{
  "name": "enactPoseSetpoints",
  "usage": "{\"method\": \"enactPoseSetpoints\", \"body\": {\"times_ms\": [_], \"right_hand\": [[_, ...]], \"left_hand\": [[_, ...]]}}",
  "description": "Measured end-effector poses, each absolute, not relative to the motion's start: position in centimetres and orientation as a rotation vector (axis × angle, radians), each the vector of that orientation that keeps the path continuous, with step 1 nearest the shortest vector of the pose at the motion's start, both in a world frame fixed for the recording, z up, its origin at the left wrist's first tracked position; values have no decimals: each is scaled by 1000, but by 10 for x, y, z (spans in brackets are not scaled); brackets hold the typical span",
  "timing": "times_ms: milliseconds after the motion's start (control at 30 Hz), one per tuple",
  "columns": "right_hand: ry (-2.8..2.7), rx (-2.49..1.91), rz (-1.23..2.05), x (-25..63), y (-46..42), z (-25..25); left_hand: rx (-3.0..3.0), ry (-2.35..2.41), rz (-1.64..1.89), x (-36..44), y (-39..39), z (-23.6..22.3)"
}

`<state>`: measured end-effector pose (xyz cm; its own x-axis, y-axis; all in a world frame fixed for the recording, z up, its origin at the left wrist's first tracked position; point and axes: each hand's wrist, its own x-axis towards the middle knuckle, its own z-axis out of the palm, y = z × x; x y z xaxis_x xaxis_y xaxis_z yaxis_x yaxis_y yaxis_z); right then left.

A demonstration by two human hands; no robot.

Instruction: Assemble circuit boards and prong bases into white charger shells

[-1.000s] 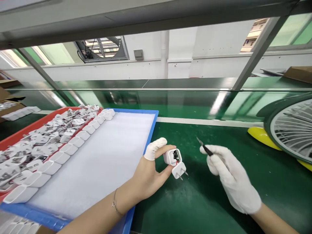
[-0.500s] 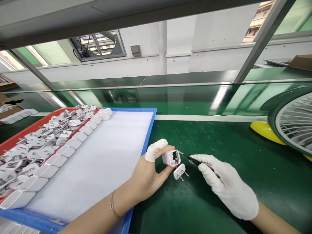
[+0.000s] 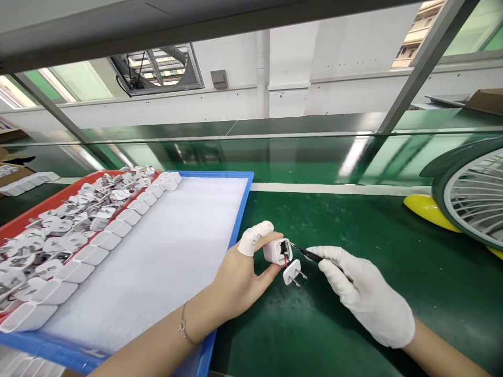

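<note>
My left hand (image 3: 245, 272), with a white cover on one finger, grips a white charger housing (image 3: 273, 252) between thumb and fingers. The housing's open end faces right, and dark electronic parts show inside it. A white two-pin plug cap (image 3: 292, 272) hangs below the opening on a red wire. In a white glove, my right hand (image 3: 365, 293) holds black tweezers (image 3: 310, 255) like a pen. Their tip reaches the upper edge of the housing's opening; whether it touches the parts inside I cannot tell.
To the left lies a blue-rimmed tray (image 3: 240, 209) with a row of empty white housings (image 3: 106, 240) along its left side. Beside it, a red bin (image 3: 88, 181) is heaped with plug caps. A fan (image 3: 477, 193) stands at the right on the green table (image 3: 353, 225).
My left hand and the housing have shifted very slightly right and up. The right hand has barely moved, and the tweezers stay at the opening.
</note>
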<state>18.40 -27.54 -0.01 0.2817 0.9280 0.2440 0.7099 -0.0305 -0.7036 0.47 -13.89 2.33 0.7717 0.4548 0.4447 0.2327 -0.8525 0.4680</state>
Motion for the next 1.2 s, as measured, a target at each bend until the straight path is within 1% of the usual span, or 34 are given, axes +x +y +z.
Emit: {"method": "enactPoseSetpoints", "body": {"times_ms": [233,633,800,1000,1200], "right_hand": [[-1465,-1789,500,184,-275,-6],[-1489,-1805,594,182,-277,-5],[-1524,-1840,569,182,-278,-2],[-1467,-1815,400,186,-281,0],[-1432,-1824,465,186,-278,-3]], "left_hand": [[2578,497,750,6,-137,20],[2572,541,686,7,-136,19],[2589,497,713,6,-135,17],[2421,533,652,8,-134,22],[2333,482,627,9,-136,23]]}}
